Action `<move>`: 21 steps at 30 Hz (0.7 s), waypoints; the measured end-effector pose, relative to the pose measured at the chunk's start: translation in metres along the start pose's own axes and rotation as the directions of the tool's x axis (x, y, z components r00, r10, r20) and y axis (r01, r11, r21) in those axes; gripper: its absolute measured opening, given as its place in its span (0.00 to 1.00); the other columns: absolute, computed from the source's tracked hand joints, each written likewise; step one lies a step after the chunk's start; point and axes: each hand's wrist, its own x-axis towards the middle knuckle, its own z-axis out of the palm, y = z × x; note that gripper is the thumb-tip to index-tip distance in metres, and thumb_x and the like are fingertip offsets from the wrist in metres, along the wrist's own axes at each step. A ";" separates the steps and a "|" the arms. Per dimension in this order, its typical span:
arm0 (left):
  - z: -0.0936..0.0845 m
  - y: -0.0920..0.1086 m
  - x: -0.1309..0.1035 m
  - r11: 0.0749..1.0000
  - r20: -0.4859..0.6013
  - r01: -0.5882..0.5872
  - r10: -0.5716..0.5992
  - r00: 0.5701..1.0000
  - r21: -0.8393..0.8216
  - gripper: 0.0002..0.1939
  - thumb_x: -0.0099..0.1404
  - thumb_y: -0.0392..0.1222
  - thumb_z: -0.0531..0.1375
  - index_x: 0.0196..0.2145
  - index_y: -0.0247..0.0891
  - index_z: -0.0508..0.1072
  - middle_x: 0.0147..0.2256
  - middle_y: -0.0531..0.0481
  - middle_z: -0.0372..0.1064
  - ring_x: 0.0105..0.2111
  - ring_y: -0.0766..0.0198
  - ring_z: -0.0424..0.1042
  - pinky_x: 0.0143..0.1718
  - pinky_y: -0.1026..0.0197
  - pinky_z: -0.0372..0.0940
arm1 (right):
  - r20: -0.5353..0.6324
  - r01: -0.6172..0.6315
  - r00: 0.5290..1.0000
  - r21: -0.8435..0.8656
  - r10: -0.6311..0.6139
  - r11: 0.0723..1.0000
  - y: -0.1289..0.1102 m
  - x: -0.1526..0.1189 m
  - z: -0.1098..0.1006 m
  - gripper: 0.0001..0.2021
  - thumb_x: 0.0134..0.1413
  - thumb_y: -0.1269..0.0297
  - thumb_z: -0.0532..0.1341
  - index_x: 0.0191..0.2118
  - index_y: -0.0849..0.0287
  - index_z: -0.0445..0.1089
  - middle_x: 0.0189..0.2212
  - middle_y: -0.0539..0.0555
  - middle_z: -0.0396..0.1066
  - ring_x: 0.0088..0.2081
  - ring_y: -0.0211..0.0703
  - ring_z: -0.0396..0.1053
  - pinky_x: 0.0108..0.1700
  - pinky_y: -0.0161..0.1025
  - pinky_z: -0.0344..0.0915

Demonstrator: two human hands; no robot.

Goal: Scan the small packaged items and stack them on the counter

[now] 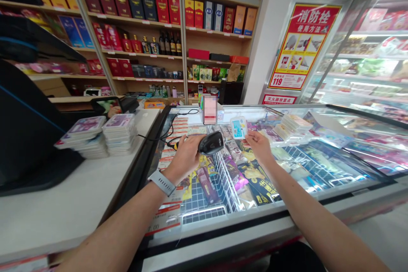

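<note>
My left hand (186, 157), with a grey watch on the wrist, is wrapped round a black barcode scanner (211, 143) whose head points right. A cable runs from it to the left. In my right hand (258, 144) is a small flat pack (239, 128) with a blue and white label, pinched at its lower right corner. The pack is held up in front of the scanner, a little apart from it. Both hands are over the glass top of a chest freezer (204, 240), where wrapped ice creams lie in wire baskets (223, 178).
Stacks of flat packs (119, 134) stand on the white counter (73, 204) at left, beside a dark checkout screen (28, 106). Another stack (293, 125) rests on the freezer glass at right. A phone-like screen (210, 110) stands at the freezer's back edge. Boxed bottles fill shelves (137, 17) behind.
</note>
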 end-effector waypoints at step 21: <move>-0.003 0.001 0.001 1.000 0.011 0.003 -0.003 1.000 0.020 0.32 0.59 0.24 0.51 0.59 0.40 0.69 0.59 0.43 0.73 0.59 0.51 0.71 0.68 0.40 0.50 | -0.006 -0.001 1.000 -0.004 0.001 1.000 -0.006 -0.002 0.000 0.26 0.36 0.45 0.72 0.39 0.57 0.75 0.28 0.54 0.78 0.31 0.48 0.77 0.37 0.46 0.77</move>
